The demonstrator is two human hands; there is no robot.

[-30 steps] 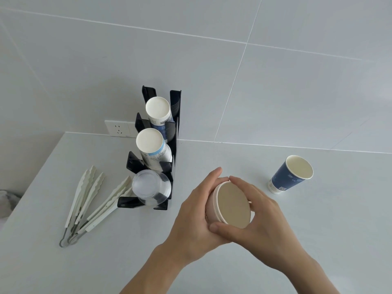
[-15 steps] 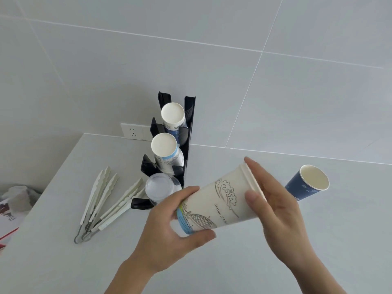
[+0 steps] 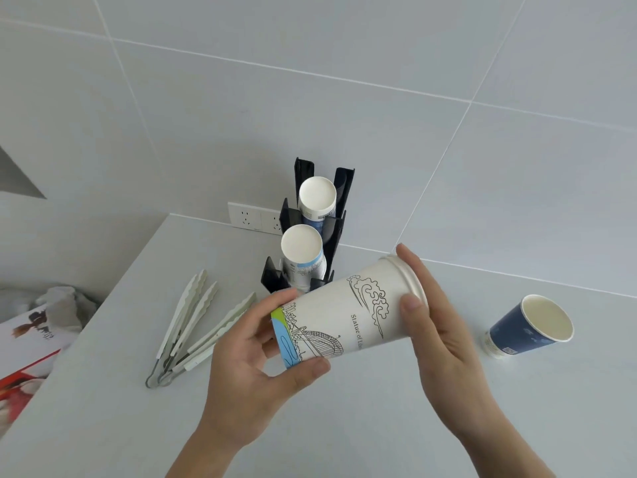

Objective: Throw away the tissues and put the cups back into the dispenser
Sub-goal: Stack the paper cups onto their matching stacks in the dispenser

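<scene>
I hold a stack of white printed paper cups on its side in front of me. My left hand grips its bottom end and my right hand cups its rim end. Just behind it stands the black cup dispenser, with two cup stacks showing bottom-up in its slots; its lowest slot is hidden by the held cups. A single blue paper cup stands at the right on the white counter, mouth up.
Two pairs of white tongs lie left of the dispenser. Past the counter's left edge sits crumpled paper or tissue beside a red and white printed box. A wall socket sits behind the dispenser on the tiled wall.
The cup stack has turned from mouth toward me to lying sideways, rim to the right. My left hand shifted to its bottom end, and the view moved closer and left.
</scene>
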